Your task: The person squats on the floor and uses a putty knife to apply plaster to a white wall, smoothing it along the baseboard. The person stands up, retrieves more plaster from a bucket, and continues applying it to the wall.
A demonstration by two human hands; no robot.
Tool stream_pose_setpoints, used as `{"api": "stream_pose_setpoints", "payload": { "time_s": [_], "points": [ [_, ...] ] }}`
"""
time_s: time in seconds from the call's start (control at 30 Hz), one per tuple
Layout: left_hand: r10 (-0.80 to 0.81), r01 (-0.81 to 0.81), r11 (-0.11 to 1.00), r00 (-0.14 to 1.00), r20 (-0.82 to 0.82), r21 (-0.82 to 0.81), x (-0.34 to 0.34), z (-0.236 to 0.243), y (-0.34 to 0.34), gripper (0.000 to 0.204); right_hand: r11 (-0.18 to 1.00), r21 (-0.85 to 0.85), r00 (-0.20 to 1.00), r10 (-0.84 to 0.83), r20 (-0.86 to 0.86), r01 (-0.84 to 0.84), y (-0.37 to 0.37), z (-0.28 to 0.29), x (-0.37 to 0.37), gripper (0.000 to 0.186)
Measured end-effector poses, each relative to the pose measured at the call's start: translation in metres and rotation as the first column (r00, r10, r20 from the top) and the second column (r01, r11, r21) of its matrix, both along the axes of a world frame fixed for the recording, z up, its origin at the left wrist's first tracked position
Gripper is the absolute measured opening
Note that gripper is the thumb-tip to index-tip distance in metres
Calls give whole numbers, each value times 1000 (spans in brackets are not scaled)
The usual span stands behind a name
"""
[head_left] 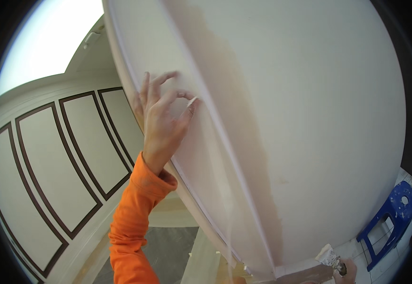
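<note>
Pinching a small white sliver (192,101) in the left hand (165,113), in front of a pale wall (324,118).
Gripping the sliver between thumb and forefinger tips, close beside a white line (225,137) running down the wall just right of the hand; holding the other fingers bent and spread, with an orange sleeve (137,208) below the wrist. Shows a blurred see-through strip (229,222) below and right of that hand; cannot tell any join with the sliver. Far below and right, clasping a white-smeared scraper (327,256) in the partly visible right hand (349,271), near a blue stool (389,213) above and right of it. Shows dark-framed panels (57,165) left of the left hand.
</note>
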State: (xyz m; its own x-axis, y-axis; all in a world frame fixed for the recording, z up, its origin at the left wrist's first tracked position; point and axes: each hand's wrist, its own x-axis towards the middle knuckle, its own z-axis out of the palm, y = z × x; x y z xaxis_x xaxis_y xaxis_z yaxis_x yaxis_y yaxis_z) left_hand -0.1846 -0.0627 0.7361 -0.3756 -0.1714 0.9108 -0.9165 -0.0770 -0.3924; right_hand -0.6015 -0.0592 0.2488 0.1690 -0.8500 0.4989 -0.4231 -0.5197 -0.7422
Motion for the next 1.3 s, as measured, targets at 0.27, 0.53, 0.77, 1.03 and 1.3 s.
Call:
{"api": "stream_pose_setpoints", "payload": {
  "time_s": [0.27,0.53,0.77,1.03,1.3],
  "points": [
    [22,-30,985,998,52,169,-7,17,-37,13,960,235,988,-153,-11,152,60,37,-27,27],
    [10,2,982,998,-59,189,6,45,5,26,936,285,973,-227,45,205,83,182,-68,39],
    [141,-142,979,990,22,148,-10,62,23,29,885,310,934,-354,-40,349,161,222,-105,40],
    [-44,33,985,997,62,170,-4,60,3,25,793,427,882,-470,-27,435,197,234,-76,40],
    [-267,325,936,906,-330,135,-61,40,-2,21,807,420,881,-472,37,415,195,256,-50,38]
  ]
}}
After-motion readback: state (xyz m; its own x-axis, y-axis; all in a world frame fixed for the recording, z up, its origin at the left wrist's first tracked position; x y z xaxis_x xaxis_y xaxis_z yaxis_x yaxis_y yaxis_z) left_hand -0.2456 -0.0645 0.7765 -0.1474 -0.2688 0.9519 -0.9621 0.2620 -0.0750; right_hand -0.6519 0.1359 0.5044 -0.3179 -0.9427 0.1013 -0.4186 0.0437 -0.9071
